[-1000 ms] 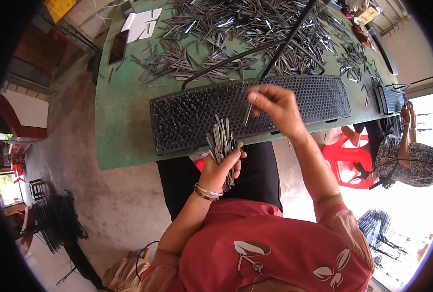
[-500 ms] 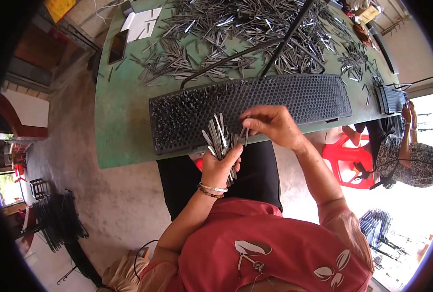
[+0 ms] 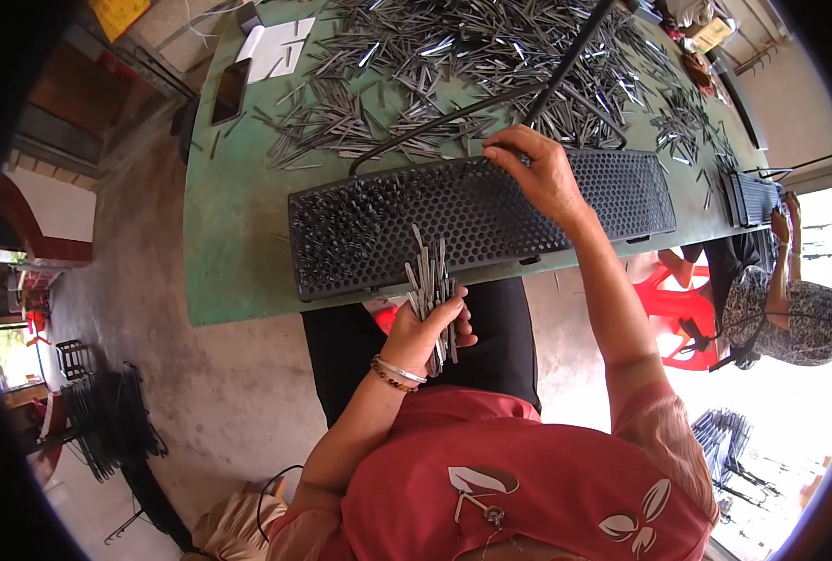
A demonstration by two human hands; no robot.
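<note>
- we are taking the black perforated tray (image 3: pixel 472 220) as our landmark; it is lying along the near edge of the green desk (image 3: pixel 238 234), close enough for both hands to work over it.
- we are closing our left hand (image 3: pixel 430 332) around a bundle of thin metal strips (image 3: pixel 433 290), just in front of the tray's near edge; the strips are standing upright and fanning a little, likely so single pieces can be picked off the top.
- we are reaching our right hand (image 3: pixel 537 173) over the tray's far edge, fingers pinched together at the rim; whether they are holding a strip there is too small to tell.
- the left part of the tray is looking filled with strips standing in its holes, while the right part is showing bare holes.
- beyond the tray, a big loose heap of metal strips (image 3: pixel 453 65) is spreading across the desk, with a dark rod (image 3: pixel 565 65) lying slantwise over it.
- to the right of the tray, another person (image 3: pixel 790 309) is sitting by a red plastic stool (image 3: pixel 678 299), with a second dark tray (image 3: pixel 752 196) nearby.
</note>
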